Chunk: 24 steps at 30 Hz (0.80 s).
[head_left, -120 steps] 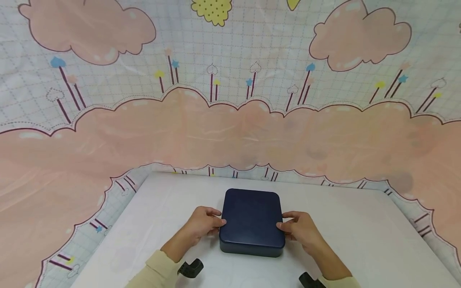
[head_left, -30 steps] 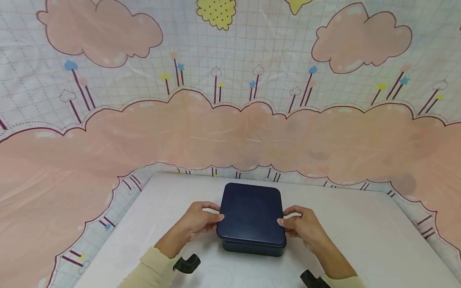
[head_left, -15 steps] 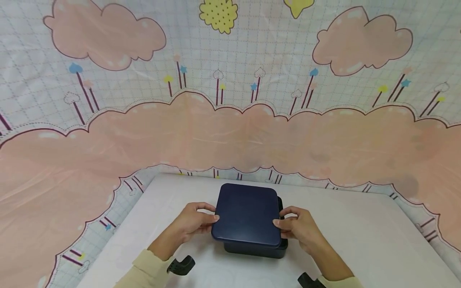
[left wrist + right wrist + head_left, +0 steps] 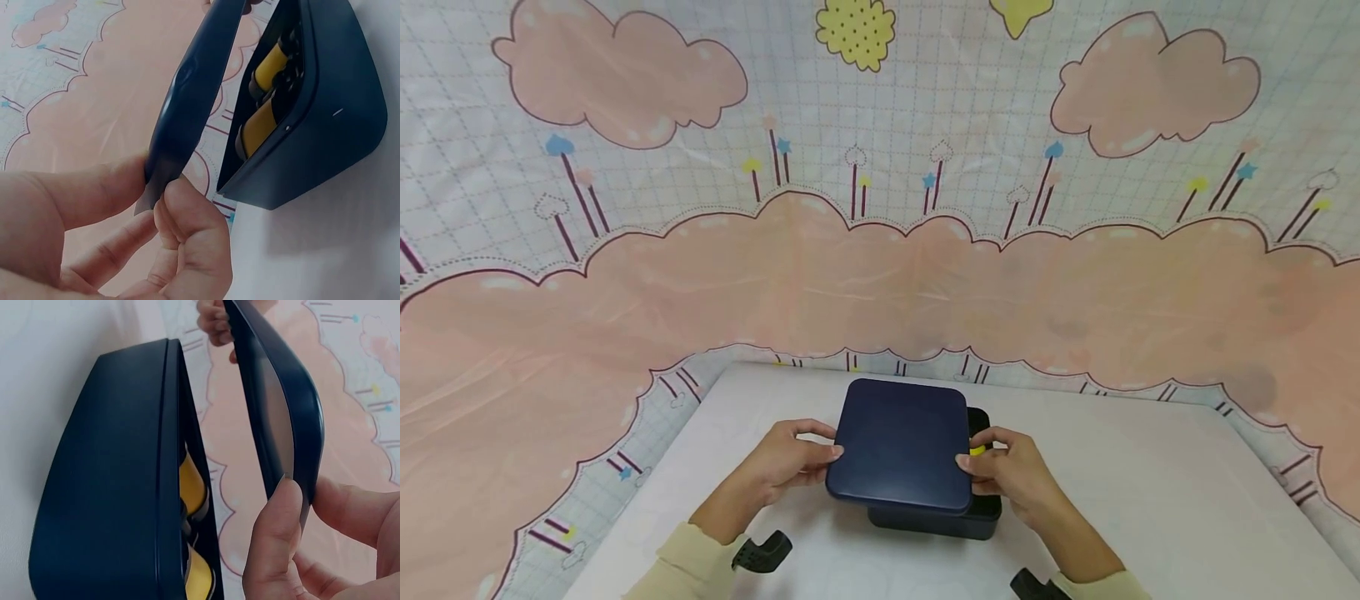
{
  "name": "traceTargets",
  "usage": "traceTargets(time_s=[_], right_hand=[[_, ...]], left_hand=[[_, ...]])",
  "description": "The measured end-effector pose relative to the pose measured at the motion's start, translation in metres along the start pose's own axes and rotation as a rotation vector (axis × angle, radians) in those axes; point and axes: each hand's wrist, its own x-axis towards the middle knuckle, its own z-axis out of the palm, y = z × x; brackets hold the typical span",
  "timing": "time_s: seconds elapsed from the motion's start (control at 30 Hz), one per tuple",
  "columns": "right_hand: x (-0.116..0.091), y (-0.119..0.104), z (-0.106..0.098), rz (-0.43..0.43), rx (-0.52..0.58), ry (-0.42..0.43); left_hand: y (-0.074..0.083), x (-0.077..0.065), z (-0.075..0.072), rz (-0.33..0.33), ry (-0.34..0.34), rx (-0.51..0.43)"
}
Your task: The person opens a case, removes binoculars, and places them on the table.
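Observation:
A dark blue rectangular lid (image 4: 901,446) is held off its matching box (image 4: 936,523), shifted to the box's left. My left hand (image 4: 786,458) pinches the lid's left edge between thumb and fingers. On the opposite edge, my right hand (image 4: 1015,467) pinches it the same way. Both wrist views show a gap between lid and box. Inside the box, yellow cylinder-like pieces (image 4: 272,69) with dark parts beside them are visible; the lid hides most of the contents from the head view.
The box stands on a white table (image 4: 1112,475). Behind and around it hangs a cloth (image 4: 880,283) printed with pink clouds. Black straps with camera mounts (image 4: 763,552) sit at both wrists, by beige sleeves (image 4: 685,567).
The lid, first seated on the box, has come up and moved left with both hands. The box's right side has become uncovered, with something yellow showing inside.

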Motion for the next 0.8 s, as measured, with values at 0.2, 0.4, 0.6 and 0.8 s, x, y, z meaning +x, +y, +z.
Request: traceTargets(time_s=[0.2, 0.4, 0.6, 0.8], right_hand=[[0.000, -0.005, 0.008, -0.015, 0.015, -0.018], [-0.002, -0.005, 0.014, -0.029, 0.037, -0.054], [-0.003, -0.007, 0.021, -0.034, 0.048, -0.055], [-0.002, -0.010, 0.029, -0.029, 0.050, -0.037]], left_hand=[[0.003, -0.006, -0.010, 0.006, -0.009, -0.027], [0.001, -0.009, -0.018, 0.005, -0.024, -0.043], [0.001, -0.011, -0.027, 0.001, -0.022, -0.033], [0.000, -0.013, -0.035, 0.014, -0.036, -0.039]])
